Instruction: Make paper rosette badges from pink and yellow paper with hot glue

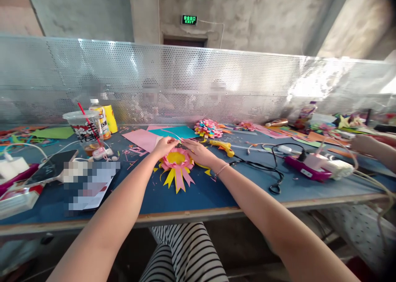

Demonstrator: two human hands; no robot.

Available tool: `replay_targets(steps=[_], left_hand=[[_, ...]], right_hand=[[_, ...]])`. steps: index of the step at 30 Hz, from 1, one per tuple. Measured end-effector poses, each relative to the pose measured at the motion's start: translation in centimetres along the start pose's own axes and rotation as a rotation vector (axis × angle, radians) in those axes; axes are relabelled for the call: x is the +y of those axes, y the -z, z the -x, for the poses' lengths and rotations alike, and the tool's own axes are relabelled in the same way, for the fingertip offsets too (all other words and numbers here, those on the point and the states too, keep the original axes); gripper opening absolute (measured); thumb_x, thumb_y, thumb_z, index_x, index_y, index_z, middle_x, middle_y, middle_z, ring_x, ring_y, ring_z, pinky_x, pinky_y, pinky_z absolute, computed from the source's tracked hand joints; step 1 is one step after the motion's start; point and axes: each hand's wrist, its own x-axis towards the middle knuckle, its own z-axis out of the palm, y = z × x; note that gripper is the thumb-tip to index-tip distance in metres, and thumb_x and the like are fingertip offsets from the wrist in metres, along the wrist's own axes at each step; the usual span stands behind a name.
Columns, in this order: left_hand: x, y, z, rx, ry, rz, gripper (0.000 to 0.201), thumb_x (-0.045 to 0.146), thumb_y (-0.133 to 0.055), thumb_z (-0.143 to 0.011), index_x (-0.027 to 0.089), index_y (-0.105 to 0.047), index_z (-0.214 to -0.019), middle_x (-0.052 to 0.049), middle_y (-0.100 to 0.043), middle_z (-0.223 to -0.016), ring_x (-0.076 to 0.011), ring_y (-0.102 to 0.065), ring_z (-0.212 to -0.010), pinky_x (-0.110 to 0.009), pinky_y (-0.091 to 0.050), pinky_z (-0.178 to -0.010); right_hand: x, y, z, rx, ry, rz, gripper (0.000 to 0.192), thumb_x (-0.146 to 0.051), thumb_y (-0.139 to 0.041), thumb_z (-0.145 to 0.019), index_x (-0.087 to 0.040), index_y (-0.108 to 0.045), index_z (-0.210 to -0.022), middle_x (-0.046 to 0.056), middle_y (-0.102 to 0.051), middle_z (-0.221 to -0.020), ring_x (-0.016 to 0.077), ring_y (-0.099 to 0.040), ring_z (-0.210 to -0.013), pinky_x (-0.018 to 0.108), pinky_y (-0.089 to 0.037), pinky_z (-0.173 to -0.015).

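A rosette of folded pink and yellow paper [176,158] with notched ribbon tails lies on the blue table in front of me. Over its far edge, my left hand [167,145] is closed in a pinch, fingertips at a thin pale paper strip [170,133]. Its fingers meet those of my right hand [198,151], which bends in from the other side and also closes at the strip's near end. The exact grip is small and partly hidden. Beyond the hands lie a teal paper sheet [173,131] and a pink sheet [140,140].
A yellow glue gun [222,147] with a black cord lies to the right, near a purple power strip [307,168]. Left are a drink cup [83,129], a bottle [100,119] and phones. A paper-flower ball [208,128] sits behind; another person's arm [374,150] reaches in at right.
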Motion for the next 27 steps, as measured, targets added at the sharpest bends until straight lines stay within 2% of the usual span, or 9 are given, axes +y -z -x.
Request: replay_targets(steps=[7,10,13,16,18,20,22,23,27], left_hand=[[0.9,-0.3,-0.1,0.113,-0.056,-0.118,0.030,0.044,-0.055,-0.075,0.015,-0.061,-0.070,-0.006,-0.066,-0.070,-0.0186,-0.061,-0.069,-0.027,-0.044,-0.064],[1.1,-0.2,-0.1,0.195,-0.066,-0.130,0.023,0.036,-0.052,-0.076,0.016,-0.055,-0.065,-0.003,-0.062,-0.065,-0.0172,-0.059,-0.067,-0.026,-0.041,-0.061],[1.0,0.1,-0.1,0.282,-0.068,-0.195,0.024,0.035,-0.048,-0.079,0.018,-0.047,-0.062,-0.001,-0.056,-0.061,-0.0151,-0.055,-0.062,-0.025,-0.039,-0.057],[0.6,0.4,-0.2,0.347,-0.061,-0.213,0.024,0.035,-0.049,-0.080,0.019,-0.044,-0.063,0.000,-0.053,-0.059,-0.0141,-0.054,-0.060,-0.024,-0.039,-0.056],[0.4,0.4,-0.4,0.348,-0.037,-0.107,0.017,0.032,-0.049,-0.079,0.019,-0.047,-0.069,-0.001,-0.058,-0.065,-0.0145,-0.057,-0.063,-0.024,-0.043,-0.058],[0.2,0.3,-0.5,0.331,0.021,0.033,0.009,0.027,-0.049,-0.077,0.018,-0.051,-0.076,-0.003,-0.063,-0.072,-0.0150,-0.061,-0.066,-0.025,-0.047,-0.060],[0.1,0.3,-0.5,0.323,0.082,0.130,0.008,0.023,-0.050,-0.075,0.017,-0.052,-0.079,-0.005,-0.065,-0.076,-0.0155,-0.063,-0.068,-0.025,-0.049,-0.060],[0.2,0.3,-0.4,0.326,0.103,0.152,0.008,0.022,-0.051,-0.074,0.016,-0.053,-0.079,-0.005,-0.066,-0.076,-0.0156,-0.063,-0.068,-0.025,-0.050,-0.060],[0.4,0.4,-0.2,0.358,0.134,0.186,0.008,0.020,-0.056,-0.068,0.015,-0.056,-0.075,-0.004,-0.065,-0.070,-0.0144,-0.062,-0.062,-0.025,-0.050,-0.057]], right_hand=[[-0.9,0.1,-0.2,-0.051,0.095,0.040,0.041,-0.017,-0.032,-0.091,-0.015,-0.057,-0.123,0.010,-0.044,-0.142,0.0200,-0.046,-0.125,0.039,-0.037,-0.105],[-0.9,0.7,-0.4,-0.040,0.078,0.014,0.035,-0.018,-0.034,-0.091,-0.016,-0.063,-0.111,0.009,-0.055,-0.129,0.0186,-0.051,-0.117,0.036,-0.040,-0.101],[0.4,2.1,-0.2,0.068,-0.125,0.076,0.032,-0.020,-0.034,-0.091,-0.015,-0.063,-0.102,0.011,-0.064,-0.107,0.0190,-0.057,-0.102,0.033,-0.044,-0.092],[3.2,3.9,1.3,0.171,-0.507,0.254,0.030,-0.021,-0.036,-0.089,-0.014,-0.062,-0.100,0.015,-0.063,-0.104,0.0230,-0.057,-0.100,0.035,-0.044,-0.088],[5.6,4.9,2.8,0.141,-0.837,0.383,0.035,-0.026,-0.043,-0.085,-0.010,-0.059,-0.111,0.020,-0.060,-0.111,0.0292,-0.056,-0.103,0.040,-0.045,-0.085],[7.8,5.4,4.4,-0.023,-1.067,0.431,0.045,-0.036,-0.054,-0.078,-0.008,-0.060,-0.113,0.024,-0.058,-0.116,0.0343,-0.055,-0.106,0.042,-0.045,-0.083],[9.5,5.2,5.6,-0.239,-1.071,0.386,0.042,-0.041,-0.059,-0.074,-0.014,-0.066,-0.106,0.019,-0.064,-0.106,0.0336,-0.058,-0.103,0.041,-0.046,-0.081],[10.1,4.9,6.0,-0.294,-1.052,0.370,0.038,-0.039,-0.058,-0.075,-0.016,-0.068,-0.103,0.017,-0.066,-0.103,0.0331,-0.060,-0.101,0.041,-0.046,-0.080],[11.2,3.9,6.3,-0.298,-0.996,0.346,0.025,-0.024,-0.053,-0.076,-0.016,-0.072,-0.091,0.017,-0.069,-0.092,0.0308,-0.063,-0.094,0.038,-0.047,-0.077]])
